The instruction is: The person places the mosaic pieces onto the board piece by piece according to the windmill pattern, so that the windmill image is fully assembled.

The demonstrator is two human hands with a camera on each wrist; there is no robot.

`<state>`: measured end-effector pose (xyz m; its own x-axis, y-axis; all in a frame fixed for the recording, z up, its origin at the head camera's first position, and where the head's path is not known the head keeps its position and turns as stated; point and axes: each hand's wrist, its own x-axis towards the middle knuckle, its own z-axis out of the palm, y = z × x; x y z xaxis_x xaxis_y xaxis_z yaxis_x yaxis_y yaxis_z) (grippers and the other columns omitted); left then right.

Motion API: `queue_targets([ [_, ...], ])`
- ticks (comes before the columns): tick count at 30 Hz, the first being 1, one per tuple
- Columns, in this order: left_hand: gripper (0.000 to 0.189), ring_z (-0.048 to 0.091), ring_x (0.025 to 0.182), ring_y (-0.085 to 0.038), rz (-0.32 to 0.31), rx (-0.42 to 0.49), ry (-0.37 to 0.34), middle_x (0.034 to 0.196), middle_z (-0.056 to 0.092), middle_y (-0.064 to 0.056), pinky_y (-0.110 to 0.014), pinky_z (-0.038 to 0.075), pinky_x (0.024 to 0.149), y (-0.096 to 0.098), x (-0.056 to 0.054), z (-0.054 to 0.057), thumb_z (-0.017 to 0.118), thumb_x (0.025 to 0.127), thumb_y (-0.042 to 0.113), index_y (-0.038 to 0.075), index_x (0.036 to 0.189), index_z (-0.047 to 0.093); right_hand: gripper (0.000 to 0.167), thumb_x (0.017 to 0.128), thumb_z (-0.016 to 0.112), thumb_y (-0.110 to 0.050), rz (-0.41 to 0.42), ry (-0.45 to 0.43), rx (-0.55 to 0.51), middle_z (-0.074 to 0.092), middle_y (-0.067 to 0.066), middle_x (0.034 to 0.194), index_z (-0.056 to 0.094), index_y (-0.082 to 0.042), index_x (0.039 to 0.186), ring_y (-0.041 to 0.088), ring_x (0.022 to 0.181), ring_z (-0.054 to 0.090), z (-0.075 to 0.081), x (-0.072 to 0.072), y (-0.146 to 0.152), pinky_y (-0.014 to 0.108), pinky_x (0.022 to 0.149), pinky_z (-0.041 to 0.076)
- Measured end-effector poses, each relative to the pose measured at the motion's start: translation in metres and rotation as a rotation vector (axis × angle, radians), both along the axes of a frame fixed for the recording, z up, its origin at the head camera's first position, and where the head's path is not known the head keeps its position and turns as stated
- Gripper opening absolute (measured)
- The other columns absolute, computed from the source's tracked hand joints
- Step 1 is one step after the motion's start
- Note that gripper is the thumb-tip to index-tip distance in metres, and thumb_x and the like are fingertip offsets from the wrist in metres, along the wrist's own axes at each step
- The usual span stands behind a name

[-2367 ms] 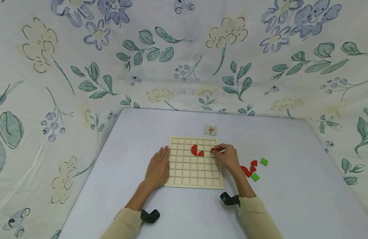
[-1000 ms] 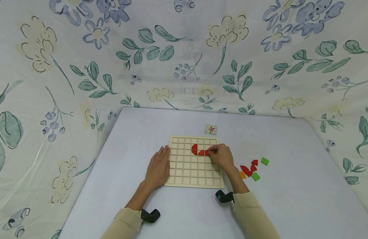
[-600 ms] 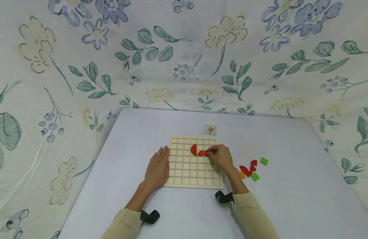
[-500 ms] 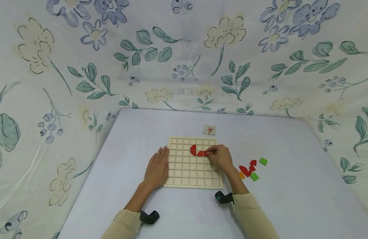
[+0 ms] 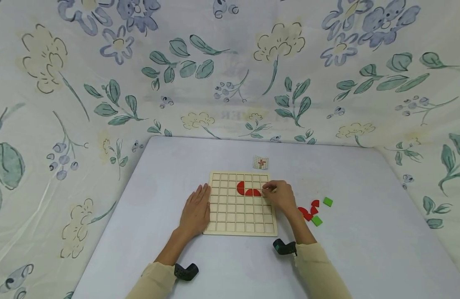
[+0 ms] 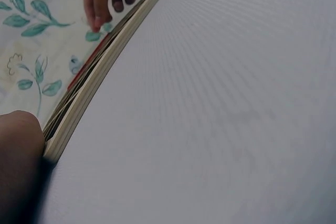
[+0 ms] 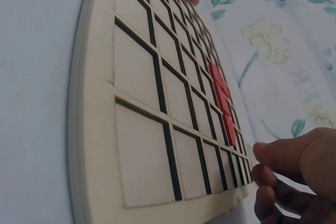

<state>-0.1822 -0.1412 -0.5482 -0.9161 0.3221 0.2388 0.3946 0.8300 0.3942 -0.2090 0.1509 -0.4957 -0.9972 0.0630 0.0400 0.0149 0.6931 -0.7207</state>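
Observation:
A pale wooden board with a square grid lies on the table. My left hand rests flat against its left edge, fingers straight. Several red quarter-circle pieces sit in the upper cells: two form a left-hand half circle, and two form a low dome beside it. My right hand hovers by the board's right edge, just right of the dome's right-hand quarter. In the right wrist view its thumb and loosely bent fingers hold nothing and stand apart from the red pieces.
Right of the board lie several loose red pieces and two green square tiles, partly beside my right forearm. A small card with a red pinwheel-like picture lies behind the board. Floral cloth hangs beyond the table.
My right hand brought a red quarter piece left into a cell, let go of it and drew back slightly right. The orange tile is now hidden by the forearm. My left hand stayed still.

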Motion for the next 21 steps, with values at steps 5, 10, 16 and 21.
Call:
queue_targets([
  [5, 0.052, 0.017, 0.147, -0.032, 0.002, -0.009, 0.003, 0.157, 0.025, -0.019, -0.048, 0.012, 0.118, -0.001, 0.001, -0.001, 0.037, 0.104, 0.014, -0.007, 0.151, 0.027, 0.011, 0.088, 0.073, -0.014, -0.008, 0.021, 0.005, 0.067, 0.005, 0.083, 0.075, -0.005, 0.094, 0.02, 0.075, 0.062, -0.003, 0.0, 0.009, 0.031, 0.057, 0.047],
  [10, 0.052, 0.017, 0.147, -0.032, 0.001, -0.011, 0.008, 0.157, 0.026, -0.019, -0.048, 0.012, 0.118, -0.001, 0.0, 0.0, 0.037, 0.104, 0.014, -0.007, 0.151, 0.027, 0.013, 0.088, 0.073, -0.015, -0.024, 0.038, 0.006, 0.067, 0.006, 0.081, 0.075, -0.004, 0.094, 0.021, 0.072, 0.06, -0.004, 0.001, 0.019, 0.03, 0.055, 0.045],
  [16, 0.052, 0.016, 0.147, -0.032, 0.001, -0.013, 0.002, 0.157, 0.025, -0.019, -0.048, 0.012, 0.118, -0.001, -0.001, 0.0, 0.036, 0.104, 0.015, -0.007, 0.151, 0.027, 0.017, 0.088, 0.073, -0.016, -0.038, 0.024, 0.009, 0.066, 0.008, 0.084, 0.075, -0.003, 0.098, 0.022, 0.073, 0.058, -0.001, 0.005, 0.031, 0.03, 0.056, 0.045],
  [21, 0.052, 0.017, 0.147, -0.032, -0.003, -0.01, 0.003, 0.157, 0.026, -0.019, -0.048, 0.013, 0.118, 0.0, -0.002, -0.001, 0.037, 0.104, 0.014, -0.007, 0.151, 0.027, 0.024, 0.086, 0.075, -0.019, -0.063, 0.004, 0.031, 0.067, 0.01, 0.086, 0.074, -0.001, 0.102, 0.025, 0.074, 0.057, 0.003, 0.01, 0.043, 0.03, 0.058, 0.046],
])
